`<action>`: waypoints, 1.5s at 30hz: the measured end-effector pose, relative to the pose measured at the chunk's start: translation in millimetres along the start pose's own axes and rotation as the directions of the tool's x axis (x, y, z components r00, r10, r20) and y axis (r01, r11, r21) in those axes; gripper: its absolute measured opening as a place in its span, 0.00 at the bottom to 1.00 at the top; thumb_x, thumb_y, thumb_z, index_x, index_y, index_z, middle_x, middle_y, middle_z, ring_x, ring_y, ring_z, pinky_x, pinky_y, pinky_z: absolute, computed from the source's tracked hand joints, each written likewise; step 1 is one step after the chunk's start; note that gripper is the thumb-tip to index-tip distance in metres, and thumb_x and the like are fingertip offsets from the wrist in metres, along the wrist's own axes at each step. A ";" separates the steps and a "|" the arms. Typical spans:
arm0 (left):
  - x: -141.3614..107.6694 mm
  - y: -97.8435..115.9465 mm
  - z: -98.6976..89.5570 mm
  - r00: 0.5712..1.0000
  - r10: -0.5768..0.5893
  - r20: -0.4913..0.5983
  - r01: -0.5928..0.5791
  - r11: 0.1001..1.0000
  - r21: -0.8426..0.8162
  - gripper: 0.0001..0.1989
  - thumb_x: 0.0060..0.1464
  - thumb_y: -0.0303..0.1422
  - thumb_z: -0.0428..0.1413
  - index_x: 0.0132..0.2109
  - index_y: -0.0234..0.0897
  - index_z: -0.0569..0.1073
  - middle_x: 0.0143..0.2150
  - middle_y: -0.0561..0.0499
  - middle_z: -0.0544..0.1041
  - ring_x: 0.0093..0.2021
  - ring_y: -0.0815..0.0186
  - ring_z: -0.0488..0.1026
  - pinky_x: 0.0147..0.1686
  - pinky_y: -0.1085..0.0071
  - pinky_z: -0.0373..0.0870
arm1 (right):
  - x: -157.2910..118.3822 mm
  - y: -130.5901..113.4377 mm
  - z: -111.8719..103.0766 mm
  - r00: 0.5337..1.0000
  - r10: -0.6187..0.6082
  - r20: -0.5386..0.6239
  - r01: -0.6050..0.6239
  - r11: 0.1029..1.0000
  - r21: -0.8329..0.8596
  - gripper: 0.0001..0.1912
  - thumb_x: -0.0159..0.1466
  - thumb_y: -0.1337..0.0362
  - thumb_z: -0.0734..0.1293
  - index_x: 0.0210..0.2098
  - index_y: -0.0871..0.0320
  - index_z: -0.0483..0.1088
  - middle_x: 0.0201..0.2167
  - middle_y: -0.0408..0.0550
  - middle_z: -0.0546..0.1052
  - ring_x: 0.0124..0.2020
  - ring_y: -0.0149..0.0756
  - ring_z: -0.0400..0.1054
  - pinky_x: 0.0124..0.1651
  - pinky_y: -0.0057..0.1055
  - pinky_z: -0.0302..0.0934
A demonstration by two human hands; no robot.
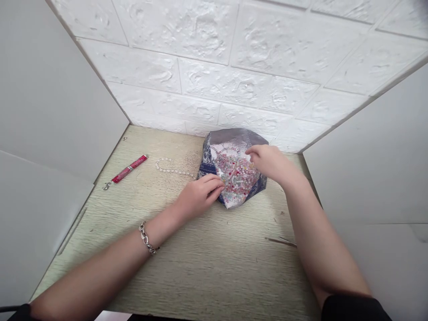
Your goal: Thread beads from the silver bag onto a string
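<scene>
An open bag (234, 136) with a silvery inside and dark blue patterned parts stands near the wall. Many small pink, red, white and yellow beads (236, 174) lie in it. At the bag's lower left edge is my left hand (200, 194), its fingers pinched together over the beads; what they hold is too small to make out. My right hand (267, 162) is over the bag's right side, its fingers curled together, with anything between them too small to tell. A string of pale beads (167, 170) curves on the table left of the bag.
A red pen-like packet (129, 169) lies at the left on the wooden table (214, 267), with a small metal piece (107, 185) by its end. Thin scissors or tweezers (281, 241) lie partly behind my right forearm. White panels and a white brick-patterned wall enclose the table.
</scene>
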State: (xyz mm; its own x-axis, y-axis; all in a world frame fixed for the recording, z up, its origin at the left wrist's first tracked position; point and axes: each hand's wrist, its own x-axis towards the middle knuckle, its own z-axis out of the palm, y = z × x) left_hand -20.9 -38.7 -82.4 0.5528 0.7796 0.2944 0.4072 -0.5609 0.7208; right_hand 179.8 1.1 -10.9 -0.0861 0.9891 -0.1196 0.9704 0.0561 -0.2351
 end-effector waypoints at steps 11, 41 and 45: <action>-2.0 -2.3 3.2 0.997 0.073 -0.029 -0.066 0.978 0.200 0.12 0.57 0.33 0.44 0.39 0.35 0.71 0.38 0.47 0.72 0.37 0.67 0.70 0.38 0.72 0.67 | 3.4 4.7 5.0 0.991 -0.132 0.037 0.133 0.991 -0.014 0.18 0.57 0.73 0.56 0.41 0.57 0.71 0.43 0.45 0.72 0.46 0.34 0.64 0.49 0.27 0.55; -2.6 -3.8 8.6 0.995 0.100 0.004 -0.099 0.974 0.202 0.10 0.57 0.31 0.45 0.38 0.34 0.70 0.37 0.48 0.72 0.35 0.70 0.70 0.35 0.74 0.69 | 9.5 -8.6 34.6 0.994 -0.104 0.020 0.106 0.959 -0.262 0.24 0.55 0.79 0.52 0.48 0.59 0.65 0.41 0.55 0.66 0.40 0.38 0.63 0.39 0.28 0.55; -2.8 -3.2 9.0 0.995 0.103 -0.010 -0.099 0.974 0.205 0.10 0.57 0.30 0.45 0.38 0.34 0.70 0.37 0.49 0.72 0.35 0.70 0.71 0.34 0.74 0.69 | 14.4 -14.5 47.7 0.965 -0.261 0.005 0.257 0.946 -0.196 0.26 0.58 0.76 0.52 0.52 0.50 0.62 0.43 0.52 0.64 0.44 0.38 0.60 0.42 0.30 0.54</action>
State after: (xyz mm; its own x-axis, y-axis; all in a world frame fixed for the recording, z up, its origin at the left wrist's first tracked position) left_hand -17.2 -41.6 -91.2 0.5843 0.7204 0.3736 0.4913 -0.6804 0.5438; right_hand 153.8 8.0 -55.2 -0.3376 0.9394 -0.0591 0.9404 0.3339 -0.0644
